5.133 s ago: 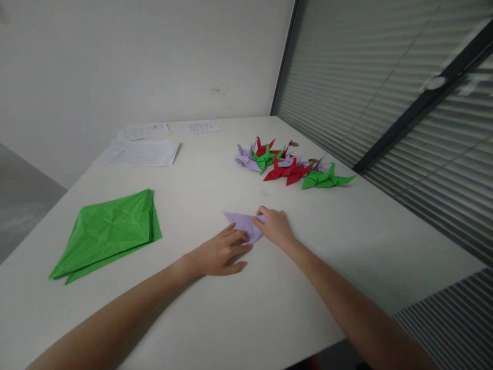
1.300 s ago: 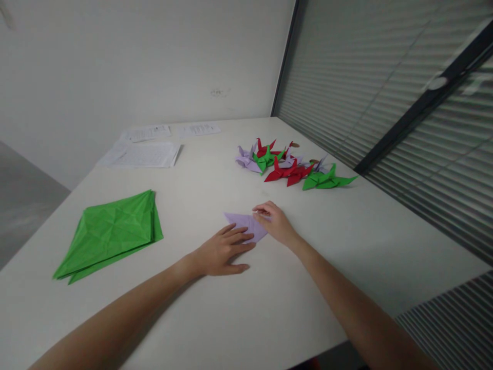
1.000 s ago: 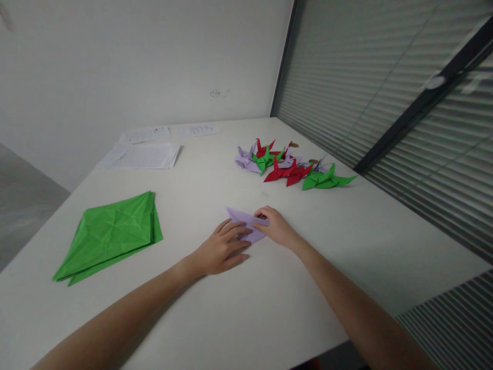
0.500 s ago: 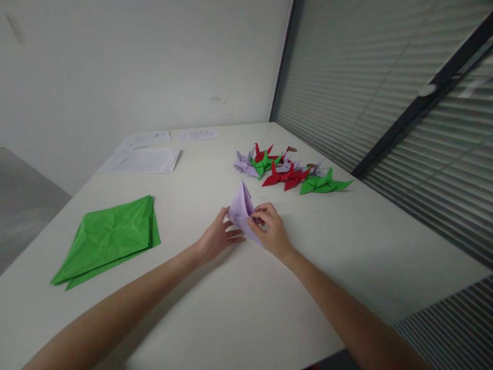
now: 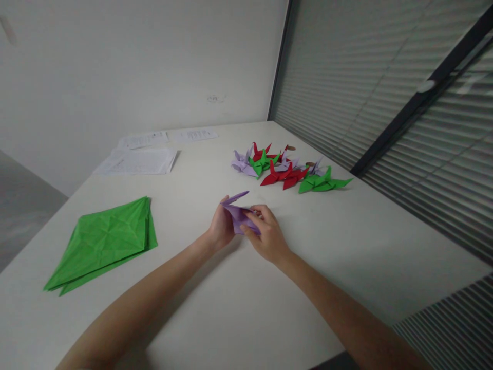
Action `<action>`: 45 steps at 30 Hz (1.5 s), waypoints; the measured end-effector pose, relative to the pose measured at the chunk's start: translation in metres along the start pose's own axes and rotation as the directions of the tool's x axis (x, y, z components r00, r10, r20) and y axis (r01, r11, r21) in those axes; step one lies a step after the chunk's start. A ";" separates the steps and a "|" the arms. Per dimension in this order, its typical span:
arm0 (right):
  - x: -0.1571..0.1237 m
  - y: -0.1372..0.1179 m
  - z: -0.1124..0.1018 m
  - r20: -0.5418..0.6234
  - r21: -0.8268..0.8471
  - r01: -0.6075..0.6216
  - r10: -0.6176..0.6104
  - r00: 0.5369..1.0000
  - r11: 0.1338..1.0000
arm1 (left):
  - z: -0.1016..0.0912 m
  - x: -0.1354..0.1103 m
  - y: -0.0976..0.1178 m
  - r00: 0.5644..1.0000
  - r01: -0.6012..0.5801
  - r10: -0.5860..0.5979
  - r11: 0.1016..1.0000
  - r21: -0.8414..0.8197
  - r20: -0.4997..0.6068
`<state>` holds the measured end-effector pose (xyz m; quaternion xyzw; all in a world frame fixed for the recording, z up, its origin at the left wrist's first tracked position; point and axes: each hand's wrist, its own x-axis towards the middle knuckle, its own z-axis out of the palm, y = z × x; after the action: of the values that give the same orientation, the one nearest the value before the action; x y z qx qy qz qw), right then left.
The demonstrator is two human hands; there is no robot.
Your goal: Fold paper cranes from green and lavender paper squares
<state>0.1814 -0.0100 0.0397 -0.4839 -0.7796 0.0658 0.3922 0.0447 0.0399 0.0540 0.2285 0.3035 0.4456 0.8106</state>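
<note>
A partly folded piece of purple origami paper (image 5: 239, 213) is held between both hands above the table, its inside facing me and a narrow flap standing out at the top. My left hand (image 5: 222, 226) grips its left side, with most of the fingers hidden behind the paper. On the right edge my right hand (image 5: 268, 234) pinches the paper, fingers reaching into the fold and thumb in front. Left of the hands lies a stack of creased green paper sheets (image 5: 110, 231).
Folded paper cranes in red (image 5: 295, 177), green (image 5: 325, 181) and purple (image 5: 242, 163) cluster at the back right of the white table (image 5: 215, 308). Printed sheets (image 5: 140, 161) lie at the back left. A window with blinds (image 5: 346, 87) borders the right side.
The purple paper has been tilted and opened so its inside shows, and its pointed top now leans over to the right. My left hand has turned and closed around its left side.
</note>
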 end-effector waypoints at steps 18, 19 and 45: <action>0.001 -0.004 0.001 -0.037 0.059 -0.003 0.005 0.999 0.998 | -0.004 -0.003 -0.005 0.994 -0.057 0.056 0.998 -0.014 -0.090; 0.000 -0.005 0.001 -0.010 0.056 0.000 0.001 1.000 0.998 | -0.003 -0.004 -0.005 0.993 -0.074 0.072 0.997 -0.014 -0.095; 0.001 0.002 -0.012 -0.065 -0.081 -0.001 -0.004 0.998 0.997 | -0.018 0.003 0.007 0.977 0.209 -0.210 0.977 0.040 0.029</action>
<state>0.1907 -0.0111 0.0479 -0.5008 -0.7687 0.0184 0.3974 0.0293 0.0481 0.0449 0.2176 0.3206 0.3480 0.8537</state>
